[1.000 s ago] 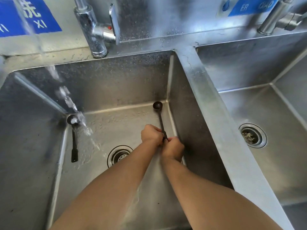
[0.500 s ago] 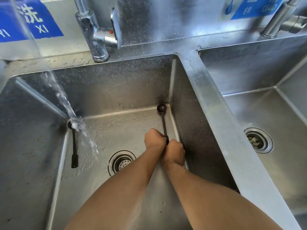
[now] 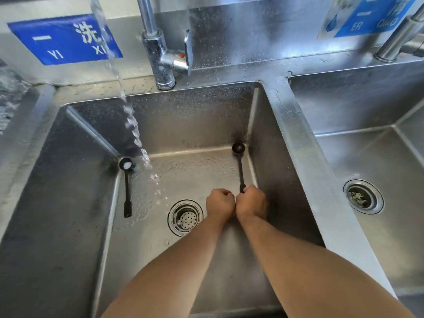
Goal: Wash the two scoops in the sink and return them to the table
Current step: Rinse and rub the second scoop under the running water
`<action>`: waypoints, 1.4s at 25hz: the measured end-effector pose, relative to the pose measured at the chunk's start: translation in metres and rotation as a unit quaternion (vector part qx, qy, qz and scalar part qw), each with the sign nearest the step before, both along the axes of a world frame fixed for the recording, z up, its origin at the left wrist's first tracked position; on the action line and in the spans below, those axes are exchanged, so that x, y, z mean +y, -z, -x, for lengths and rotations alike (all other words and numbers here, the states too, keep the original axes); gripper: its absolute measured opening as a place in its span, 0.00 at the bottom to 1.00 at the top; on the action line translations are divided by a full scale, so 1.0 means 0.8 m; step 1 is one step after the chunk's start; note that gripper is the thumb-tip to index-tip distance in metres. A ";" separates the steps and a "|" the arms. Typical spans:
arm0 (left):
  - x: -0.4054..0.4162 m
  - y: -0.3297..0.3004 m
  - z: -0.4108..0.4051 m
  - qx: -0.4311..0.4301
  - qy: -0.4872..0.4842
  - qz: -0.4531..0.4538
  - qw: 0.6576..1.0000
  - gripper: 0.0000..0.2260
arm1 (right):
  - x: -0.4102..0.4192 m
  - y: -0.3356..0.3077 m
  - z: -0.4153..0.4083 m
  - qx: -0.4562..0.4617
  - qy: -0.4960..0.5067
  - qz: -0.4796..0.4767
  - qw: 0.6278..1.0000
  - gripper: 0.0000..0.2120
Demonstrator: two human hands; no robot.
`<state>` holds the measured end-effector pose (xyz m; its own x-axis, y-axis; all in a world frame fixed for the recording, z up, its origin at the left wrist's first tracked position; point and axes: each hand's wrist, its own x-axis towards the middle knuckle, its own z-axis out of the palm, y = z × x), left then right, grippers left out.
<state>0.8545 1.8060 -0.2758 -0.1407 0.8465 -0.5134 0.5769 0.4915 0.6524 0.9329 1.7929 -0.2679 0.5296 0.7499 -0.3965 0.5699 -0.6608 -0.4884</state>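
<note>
While water streams into the stainless steel sink basin (image 3: 68, 203), the right hand (image 3: 251, 201) grips a long-handled black scoop (image 3: 239, 157) right of the round drain (image 3: 185, 217); the left hand (image 3: 219, 203) is clenched beside it. A second black scoop (image 3: 126, 180) lies left of the drain.

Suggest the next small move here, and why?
Probably swing the held scoop leftward into the water stream. The right hand grips its handle by the right wall, away from the water, which falls near the other scoop lying at the left wall.
</note>
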 end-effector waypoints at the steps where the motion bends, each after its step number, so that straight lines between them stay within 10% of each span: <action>1: -0.017 -0.005 0.011 -0.013 -0.006 0.006 1.000 0.11 | -0.005 -0.009 0.006 0.014 -0.025 0.001 1.000 0.13; 10: -0.116 -0.060 0.135 0.010 -0.096 0.048 0.994 0.10 | -0.055 -0.070 0.068 0.098 -0.225 0.033 0.969 0.17; 35: -0.013 -0.012 0.337 0.063 -0.248 -0.024 0.966 0.08 | 0.050 0.004 0.342 0.165 -0.128 0.097 0.973 0.11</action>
